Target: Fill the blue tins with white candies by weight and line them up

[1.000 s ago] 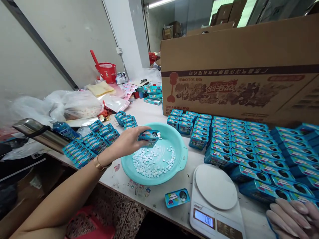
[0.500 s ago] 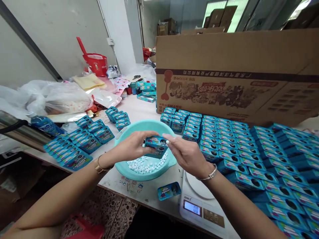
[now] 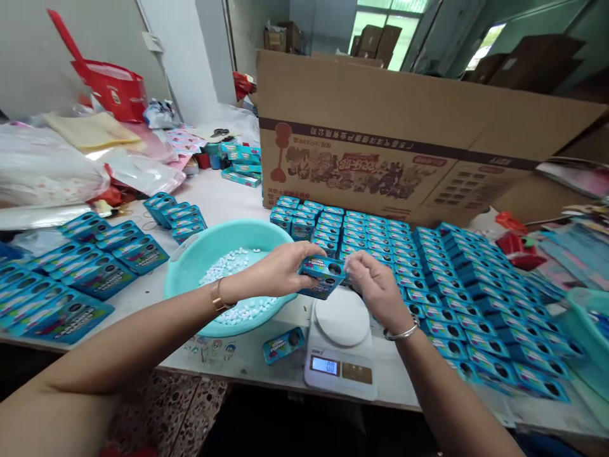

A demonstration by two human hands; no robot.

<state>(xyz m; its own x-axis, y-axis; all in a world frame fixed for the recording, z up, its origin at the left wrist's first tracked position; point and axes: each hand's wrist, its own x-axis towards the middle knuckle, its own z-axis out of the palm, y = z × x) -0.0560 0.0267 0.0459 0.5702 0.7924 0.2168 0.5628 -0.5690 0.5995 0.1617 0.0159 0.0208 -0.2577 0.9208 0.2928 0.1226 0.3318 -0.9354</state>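
Note:
In the head view, my left hand (image 3: 276, 270) grips a small blue printed candy box (image 3: 323, 285) by its left end, thumb in front and fingers over the top. My right hand (image 3: 373, 285) is closed in a pinch at the box's right end. Whatever sits between those fingertips is blurred. The box is above the gap between a turquoise basin (image 3: 183, 314) and a white digital scale (image 3: 342, 317), whose display reads 0.0. Small white candies (image 3: 228, 263) lie in the basin. A blue lid-like piece (image 3: 283, 346) lies flat on the table left of the scale.
Rows of blue boxes (image 3: 375, 238) fill the right side of the table, with further boxes (image 3: 102, 270) at left. Behind stands a large cardboard carton (image 3: 404, 120). Plastic bags (image 3: 42, 165) and a red bucket (image 3: 114, 92) occupy the back left. A second turquoise basin (image 3: 585, 336) is at far right.
Both hands and the box have moved right, from over the basin toward the scale. The view has swung right. My right fingertips have drawn slightly away from the box's window.

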